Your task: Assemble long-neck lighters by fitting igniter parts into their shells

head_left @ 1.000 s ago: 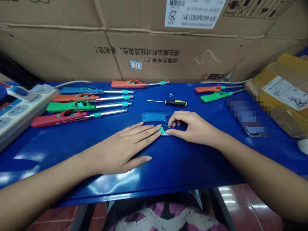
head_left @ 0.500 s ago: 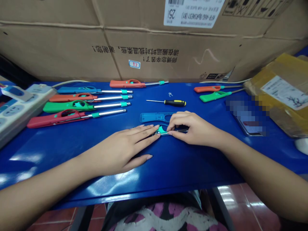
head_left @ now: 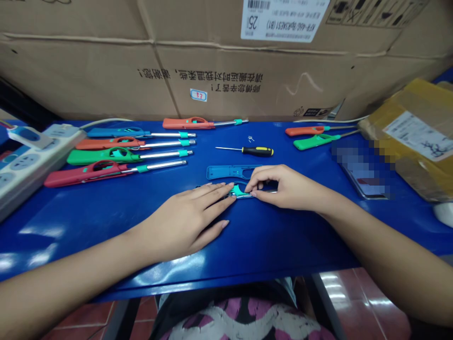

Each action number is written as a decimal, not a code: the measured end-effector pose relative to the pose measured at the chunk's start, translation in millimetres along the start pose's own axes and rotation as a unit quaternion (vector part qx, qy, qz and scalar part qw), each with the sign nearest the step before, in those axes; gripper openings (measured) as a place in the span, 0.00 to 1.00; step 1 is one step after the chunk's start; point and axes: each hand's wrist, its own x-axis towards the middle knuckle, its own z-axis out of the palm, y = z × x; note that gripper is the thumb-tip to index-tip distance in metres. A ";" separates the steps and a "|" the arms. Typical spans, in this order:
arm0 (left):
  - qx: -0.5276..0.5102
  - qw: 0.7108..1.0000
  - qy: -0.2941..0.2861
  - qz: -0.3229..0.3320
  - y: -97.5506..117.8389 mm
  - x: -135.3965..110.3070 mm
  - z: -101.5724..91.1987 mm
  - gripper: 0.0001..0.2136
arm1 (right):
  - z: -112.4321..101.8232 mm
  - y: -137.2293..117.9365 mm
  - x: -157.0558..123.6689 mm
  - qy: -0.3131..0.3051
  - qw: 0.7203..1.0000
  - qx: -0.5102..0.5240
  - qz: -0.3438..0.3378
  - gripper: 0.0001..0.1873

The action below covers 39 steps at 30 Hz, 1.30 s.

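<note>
An opened blue gas lighter [head_left: 238,190] with a green trigger lies on the blue table, partly hidden by both hands. My left hand [head_left: 193,215] rests flat over its handle end, fingers stretched out and thumb apart. At the trigger's right side my right hand [head_left: 288,189] has thumb and fingertips pinched on the lighter. Its metal tube runs beneath that hand. Just behind lies the loose blue half shell [head_left: 223,173], inner side up, its right end covered by my right hand. A black and yellow screwdriver [head_left: 257,151] and several tiny screws [head_left: 251,139] are farther back.
Several assembled lighters, including a red one [head_left: 85,174], lie at the left beside a white power strip [head_left: 38,158]. A green lighter [head_left: 314,141], a phone [head_left: 361,172] and a taped parcel [head_left: 417,137] are at the right. A large cardboard box [head_left: 219,61] closes off the back.
My right fingertips have shifted slightly along the lighter and my left thumb has moved a little up and right. The view has turned slightly; the other things stay put.
</note>
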 end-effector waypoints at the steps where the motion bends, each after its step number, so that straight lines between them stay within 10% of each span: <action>1: -0.004 1.000 0.002 -0.007 1.2 0.5 0.2 0.22 | 0.3 -0.5 0.1 0.002 1.000 0.000 0.005 0.08; 39: 0.032 0.996 0.079 0.018 -3.8 0.3 1.7 0.18 | 24.0 -5.3 4.4 0.107 0.990 -0.087 -0.032 0.02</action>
